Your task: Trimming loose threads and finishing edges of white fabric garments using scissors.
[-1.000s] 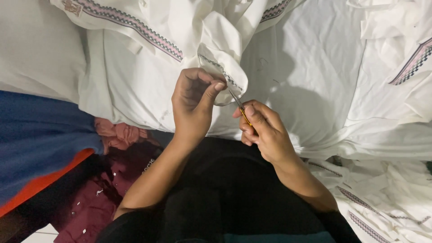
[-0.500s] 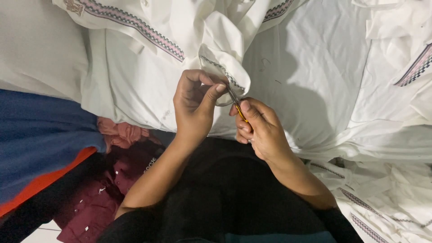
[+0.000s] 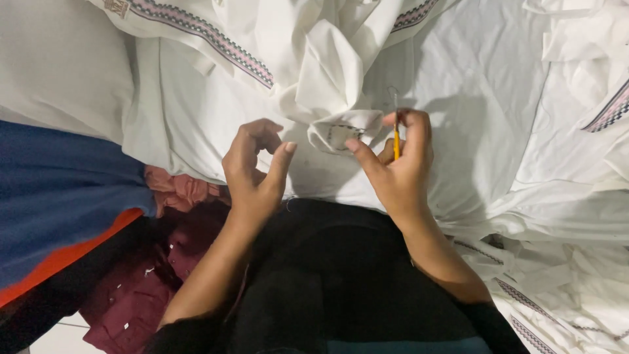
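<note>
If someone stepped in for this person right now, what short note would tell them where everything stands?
Left hand: empty, fingers curled, just beside the white garment's cuff, not gripping it.
Right hand: pinches a thin yellow-handled tool, metal tip up; thumb at the cuff.
The cuff sticks up from the pile of white garments; a maroon garment lies lower left.
Whether the cuff is finished cannot be told.

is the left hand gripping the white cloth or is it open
Open. The left hand has curled fingers and thumb apart, holding nothing, just short of the bunched white cloth. The right hand holds a thin yellow-handled tool.
</note>
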